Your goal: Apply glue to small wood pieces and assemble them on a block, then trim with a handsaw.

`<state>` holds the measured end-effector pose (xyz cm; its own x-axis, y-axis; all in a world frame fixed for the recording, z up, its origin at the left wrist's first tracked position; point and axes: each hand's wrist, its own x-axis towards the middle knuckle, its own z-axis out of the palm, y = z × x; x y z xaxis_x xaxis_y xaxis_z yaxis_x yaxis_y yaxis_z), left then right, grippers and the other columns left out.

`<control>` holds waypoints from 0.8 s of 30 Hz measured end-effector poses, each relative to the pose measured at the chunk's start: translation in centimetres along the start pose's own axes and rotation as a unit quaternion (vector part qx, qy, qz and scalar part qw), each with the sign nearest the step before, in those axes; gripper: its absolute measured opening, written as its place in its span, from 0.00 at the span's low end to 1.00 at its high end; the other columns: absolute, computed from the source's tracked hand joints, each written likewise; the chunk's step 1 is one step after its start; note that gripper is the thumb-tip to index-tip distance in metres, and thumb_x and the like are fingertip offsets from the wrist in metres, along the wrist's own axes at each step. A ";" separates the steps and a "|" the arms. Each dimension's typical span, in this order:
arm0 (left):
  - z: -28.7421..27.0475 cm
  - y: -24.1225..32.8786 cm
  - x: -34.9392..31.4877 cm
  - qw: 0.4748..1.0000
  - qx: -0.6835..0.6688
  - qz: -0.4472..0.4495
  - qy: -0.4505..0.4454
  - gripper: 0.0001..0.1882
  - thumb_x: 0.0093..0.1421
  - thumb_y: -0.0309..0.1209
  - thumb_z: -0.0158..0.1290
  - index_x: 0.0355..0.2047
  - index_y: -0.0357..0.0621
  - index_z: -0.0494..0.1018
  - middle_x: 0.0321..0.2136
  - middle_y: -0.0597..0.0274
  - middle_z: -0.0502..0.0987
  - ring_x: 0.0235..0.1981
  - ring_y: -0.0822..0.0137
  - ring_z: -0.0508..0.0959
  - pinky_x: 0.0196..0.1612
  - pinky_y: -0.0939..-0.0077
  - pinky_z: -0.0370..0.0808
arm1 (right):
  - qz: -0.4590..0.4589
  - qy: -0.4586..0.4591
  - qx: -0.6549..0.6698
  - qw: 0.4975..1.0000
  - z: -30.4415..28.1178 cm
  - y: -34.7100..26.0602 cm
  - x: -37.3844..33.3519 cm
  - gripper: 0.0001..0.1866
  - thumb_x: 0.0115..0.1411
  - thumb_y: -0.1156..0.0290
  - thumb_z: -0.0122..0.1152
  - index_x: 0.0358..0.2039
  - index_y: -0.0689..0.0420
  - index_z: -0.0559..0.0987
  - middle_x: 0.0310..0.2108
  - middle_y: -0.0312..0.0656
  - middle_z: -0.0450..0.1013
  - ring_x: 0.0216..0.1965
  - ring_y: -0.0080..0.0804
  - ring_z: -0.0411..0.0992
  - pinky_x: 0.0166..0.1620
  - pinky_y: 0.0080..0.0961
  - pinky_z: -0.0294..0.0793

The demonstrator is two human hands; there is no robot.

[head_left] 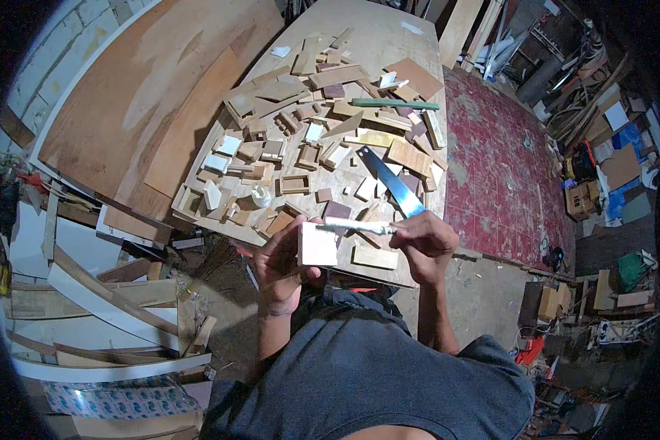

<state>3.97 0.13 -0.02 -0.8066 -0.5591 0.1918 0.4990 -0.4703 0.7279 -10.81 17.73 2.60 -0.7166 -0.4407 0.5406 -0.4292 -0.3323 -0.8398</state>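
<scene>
Between the fingers and thumb of my left hand (277,262) is a small square wooden block (317,248), its upper face bright white in the light. I cannot tell whether it is solid or a little box. My right hand (427,243) pinches a slim, whitish stick (359,225). The stick's far end lies over the block's upper edge; whether it touches is unclear. Just beyond my hands on the table stands a small white tub (260,196). A metal saw blade (392,182) points away from my right hand, its near end hidden behind that hand.
Wood offcuts and small open wooden boxes (295,184) litter the pale table (367,29). Across the offcuts lies a green strip (396,104). Large plywood sheets (147,88) lean at the left. To the right, a worn red panel (499,161) adjoins the table.
</scene>
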 end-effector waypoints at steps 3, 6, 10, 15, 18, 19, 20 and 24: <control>0.4 0.2 0.4 0.999 -0.028 -0.016 0.012 0.41 0.41 0.23 0.70 0.57 0.34 0.66 0.52 0.46 0.74 0.55 0.58 0.73 0.59 0.63 0.68 | -0.084 -0.113 -0.021 0.990 -1.0 0.4 0.7 0.10 0.43 0.93 0.62 0.27 0.67 0.79 0.27 0.51 0.76 0.27 0.30 0.76 0.29 0.22 0.78; 0.4 0.0 0.4 1.000 -0.002 -0.001 0.009 0.40 0.42 0.24 0.69 0.57 0.34 0.66 0.52 0.46 0.74 0.55 0.59 0.73 0.59 0.63 0.68 | -0.059 -0.093 -0.050 0.993 -0.7 0.8 1.2 0.10 0.43 0.93 0.61 0.27 0.67 0.78 0.28 0.50 0.76 0.27 0.29 0.76 0.29 0.21 0.78; 0.4 -0.4 0.8 1.000 0.013 0.025 0.009 0.39 0.44 0.24 0.69 0.57 0.33 0.66 0.52 0.46 0.74 0.54 0.59 0.73 0.59 0.64 0.67 | -0.024 -0.050 -0.055 0.997 -0.5 0.9 1.5 0.10 0.43 0.93 0.62 0.26 0.67 0.78 0.28 0.49 0.76 0.28 0.29 0.76 0.30 0.21 0.78; 0.7 -0.8 1.0 0.998 0.019 0.028 0.052 0.38 0.45 0.26 0.69 0.57 0.33 0.66 0.51 0.47 0.74 0.53 0.61 0.74 0.58 0.65 0.68 | -0.072 -0.086 -0.084 0.990 -0.5 0.7 1.3 0.09 0.42 0.89 0.68 0.25 0.64 0.80 0.25 0.47 0.77 0.28 0.30 0.77 0.31 0.23 0.77; 0.8 -0.6 0.9 0.998 0.037 0.031 0.049 0.38 0.46 0.26 0.68 0.57 0.33 0.66 0.51 0.47 0.74 0.53 0.61 0.74 0.58 0.66 0.68 | -0.055 -0.092 -0.090 0.990 -0.9 1.0 0.9 0.09 0.41 0.87 0.69 0.24 0.63 0.80 0.25 0.47 0.77 0.28 0.31 0.77 0.32 0.23 0.77; 0.8 -0.7 0.9 0.998 0.037 0.032 0.050 0.38 0.46 0.26 0.68 0.57 0.33 0.66 0.51 0.47 0.74 0.53 0.61 0.74 0.58 0.66 0.68 | -0.056 -0.101 -0.084 0.990 -1.1 1.0 0.9 0.09 0.40 0.88 0.69 0.24 0.63 0.80 0.25 0.47 0.77 0.28 0.31 0.77 0.32 0.22 0.77; 0.9 -0.8 0.8 0.997 0.038 0.037 0.055 0.38 0.46 0.26 0.68 0.57 0.33 0.66 0.51 0.47 0.74 0.52 0.61 0.74 0.58 0.66 0.68 | -0.053 -0.102 -0.060 0.992 -1.2 0.9 0.9 0.09 0.40 0.89 0.68 0.24 0.63 0.80 0.24 0.47 0.77 0.28 0.31 0.77 0.31 0.23 0.77; 1.1 -0.6 0.9 0.992 0.073 0.033 0.095 0.40 0.43 0.31 0.68 0.57 0.33 0.66 0.51 0.46 0.74 0.51 0.57 0.75 0.58 0.63 0.69 | -0.074 -0.129 -0.044 0.988 -1.9 1.1 0.9 0.09 0.40 0.91 0.65 0.23 0.65 0.80 0.25 0.49 0.76 0.27 0.32 0.77 0.30 0.23 0.78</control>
<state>2.61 0.65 0.41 -0.6929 -0.7102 0.1245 0.4865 -0.3331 0.8077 -13.00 18.55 2.09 -0.4829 -0.5952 0.6423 -0.5734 -0.3394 -0.7457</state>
